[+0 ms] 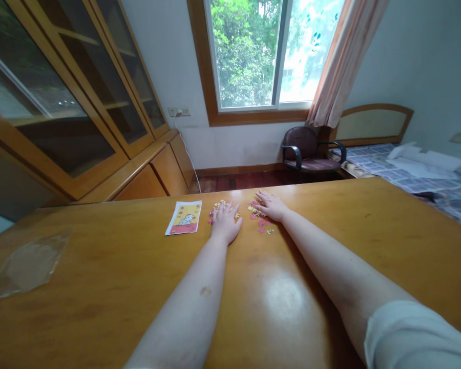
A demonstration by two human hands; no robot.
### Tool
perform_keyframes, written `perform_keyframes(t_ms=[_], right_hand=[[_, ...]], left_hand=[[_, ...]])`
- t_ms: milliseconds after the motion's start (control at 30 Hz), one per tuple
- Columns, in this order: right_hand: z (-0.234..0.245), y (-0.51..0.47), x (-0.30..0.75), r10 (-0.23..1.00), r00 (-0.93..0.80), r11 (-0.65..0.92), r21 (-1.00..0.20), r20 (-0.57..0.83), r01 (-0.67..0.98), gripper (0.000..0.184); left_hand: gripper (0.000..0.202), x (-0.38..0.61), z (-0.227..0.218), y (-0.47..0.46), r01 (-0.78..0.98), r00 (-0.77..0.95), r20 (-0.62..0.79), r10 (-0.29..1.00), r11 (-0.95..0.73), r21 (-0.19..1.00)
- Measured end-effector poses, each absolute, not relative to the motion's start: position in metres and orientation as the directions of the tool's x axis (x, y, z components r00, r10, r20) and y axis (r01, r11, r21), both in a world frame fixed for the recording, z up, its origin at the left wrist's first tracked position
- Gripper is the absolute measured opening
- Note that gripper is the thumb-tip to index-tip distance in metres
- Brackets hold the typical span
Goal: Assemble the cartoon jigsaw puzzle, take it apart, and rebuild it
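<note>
Both my arms reach out over a wooden table (330,246). My left hand (226,220) lies flat, fingers spread, on a small heap of yellow and pink jigsaw pieces (216,207). My right hand (272,205) also lies flat with its fingers stretched out, resting on another scatter of puzzle pieces (262,224). Just left of my left hand lies a small picture card (184,218), yellow and red with a white cartoon figure.
A crumpled clear plastic bag (26,266) lies at the table's left. Glass-door wooden cabinets (72,102) stand on the left. Beyond the table are a dark armchair (305,151), a window (269,51) with a curtain, and a bed (415,169) on the right.
</note>
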State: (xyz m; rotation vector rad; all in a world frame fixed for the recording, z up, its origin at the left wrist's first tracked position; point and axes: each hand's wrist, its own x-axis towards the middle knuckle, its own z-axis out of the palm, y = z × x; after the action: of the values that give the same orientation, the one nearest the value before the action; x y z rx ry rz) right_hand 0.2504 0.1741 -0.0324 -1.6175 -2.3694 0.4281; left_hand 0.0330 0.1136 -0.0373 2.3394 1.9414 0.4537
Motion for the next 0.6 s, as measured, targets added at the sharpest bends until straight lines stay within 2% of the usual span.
perform_keyframes(t_ms=[200, 400, 600], right_hand=[[-0.034, 0.175, 0.251, 0.803, -0.596, 0.569, -0.305, 0.005, 0.764, 0.056], [-0.035, 0.148, 0.244, 0.770, -0.638, 0.612, -0.290, 0.008, 0.736, 0.061], [-0.032, 0.109, 0.232, 0.772, -0.632, 0.598, -0.265, -0.063, 0.757, 0.076]], left_hand=[[0.053, 0.034, -0.040, 0.116, 0.950, 0.130, 0.173, 0.976, -0.172, 0.261], [0.057, 0.034, -0.041, 0.116, 0.960, 0.147, 0.127, 0.981, -0.172, 0.220], [0.064, 0.033, -0.042, 0.118, 0.972, -0.135, 0.104, 0.985, 0.112, 0.207]])
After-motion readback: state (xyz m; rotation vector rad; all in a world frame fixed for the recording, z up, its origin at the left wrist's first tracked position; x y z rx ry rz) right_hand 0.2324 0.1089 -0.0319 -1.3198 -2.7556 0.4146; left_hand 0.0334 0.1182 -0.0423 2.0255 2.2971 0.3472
